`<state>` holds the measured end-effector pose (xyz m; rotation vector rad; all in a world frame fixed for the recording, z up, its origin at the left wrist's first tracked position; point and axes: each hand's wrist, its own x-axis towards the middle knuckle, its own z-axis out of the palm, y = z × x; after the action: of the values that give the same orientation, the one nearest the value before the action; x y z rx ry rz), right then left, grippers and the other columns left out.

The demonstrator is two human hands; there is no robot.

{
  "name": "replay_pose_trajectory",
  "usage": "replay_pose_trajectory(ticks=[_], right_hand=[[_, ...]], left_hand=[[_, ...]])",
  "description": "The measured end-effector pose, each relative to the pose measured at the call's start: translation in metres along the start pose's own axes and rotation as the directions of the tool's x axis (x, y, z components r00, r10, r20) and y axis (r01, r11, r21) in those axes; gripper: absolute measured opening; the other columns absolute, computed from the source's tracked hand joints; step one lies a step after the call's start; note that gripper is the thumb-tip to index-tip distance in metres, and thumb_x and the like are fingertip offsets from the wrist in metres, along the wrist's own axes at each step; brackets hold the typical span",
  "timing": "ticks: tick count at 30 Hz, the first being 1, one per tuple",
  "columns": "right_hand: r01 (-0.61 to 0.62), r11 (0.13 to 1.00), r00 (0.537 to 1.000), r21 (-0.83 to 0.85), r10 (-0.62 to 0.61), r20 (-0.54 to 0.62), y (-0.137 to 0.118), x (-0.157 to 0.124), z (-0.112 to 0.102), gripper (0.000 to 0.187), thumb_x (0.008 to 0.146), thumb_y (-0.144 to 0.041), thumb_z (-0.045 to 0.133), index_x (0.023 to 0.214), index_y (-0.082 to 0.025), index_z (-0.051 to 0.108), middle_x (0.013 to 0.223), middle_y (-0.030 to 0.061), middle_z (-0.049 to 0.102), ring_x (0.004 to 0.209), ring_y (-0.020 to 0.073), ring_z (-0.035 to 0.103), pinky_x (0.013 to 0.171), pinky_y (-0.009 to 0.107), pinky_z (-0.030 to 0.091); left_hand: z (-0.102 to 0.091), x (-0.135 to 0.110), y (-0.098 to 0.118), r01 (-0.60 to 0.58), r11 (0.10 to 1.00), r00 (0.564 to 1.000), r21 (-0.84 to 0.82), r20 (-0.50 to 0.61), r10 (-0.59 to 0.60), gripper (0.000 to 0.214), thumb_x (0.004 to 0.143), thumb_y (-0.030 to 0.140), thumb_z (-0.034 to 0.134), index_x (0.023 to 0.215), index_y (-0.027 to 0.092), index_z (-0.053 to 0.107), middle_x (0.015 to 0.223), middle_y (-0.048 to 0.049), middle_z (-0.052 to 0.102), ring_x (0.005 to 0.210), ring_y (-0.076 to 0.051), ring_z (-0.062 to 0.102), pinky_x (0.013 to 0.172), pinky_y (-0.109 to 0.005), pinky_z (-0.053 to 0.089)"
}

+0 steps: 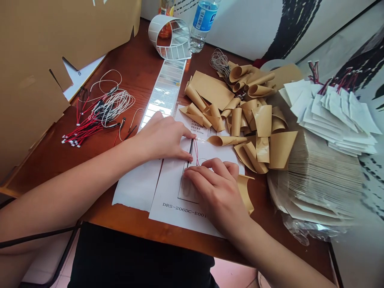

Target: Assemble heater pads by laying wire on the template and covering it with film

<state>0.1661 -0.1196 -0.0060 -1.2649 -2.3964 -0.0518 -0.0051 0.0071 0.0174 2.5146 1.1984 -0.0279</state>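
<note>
My left hand (163, 138) rests on a white printed sheet (177, 200) at the table's front, fingers curled, its tips pressing a thin black sensor with red wires (193, 150) against the paper. My right hand (217, 188) lies just below and to the right, fingers bent, fingertips touching the lower end of the same black part. A curled tan backing strip (246, 192) lies under the right hand's edge.
A heap of curled tan paper strips (249, 116) lies behind the hands. A tall stack of white labelled pieces (327, 160) is on the right. A bundle of red and white wires (99, 112) lies left, beside a cardboard sheet (36, 80). A label roll (169, 38) and water bottle (204, 22) stand at the back.
</note>
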Motion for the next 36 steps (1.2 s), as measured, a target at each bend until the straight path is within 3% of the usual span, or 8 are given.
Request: replay_pose_trajectory(ticks=[36], right_hand=[[-0.012,0.999,1.0,0.034,0.012,0.022,0.0035,-0.0037,-0.0022,0.013,0.1,-0.008,0.057,0.101,-0.018,0.066,0.097,-0.0003,0.079,0.089,0.021,0.054,0.079,0.038,0.03]], left_hand=[[-0.0009,-0.0038,0.0074,0.002,0.997,0.999,0.074,0.036,-0.005,0.069,0.078,0.068,0.072,0.138,0.033,0.067,0.078,-0.0032,0.075,0.094,-0.03,0.068,0.093,-0.043,0.035]])
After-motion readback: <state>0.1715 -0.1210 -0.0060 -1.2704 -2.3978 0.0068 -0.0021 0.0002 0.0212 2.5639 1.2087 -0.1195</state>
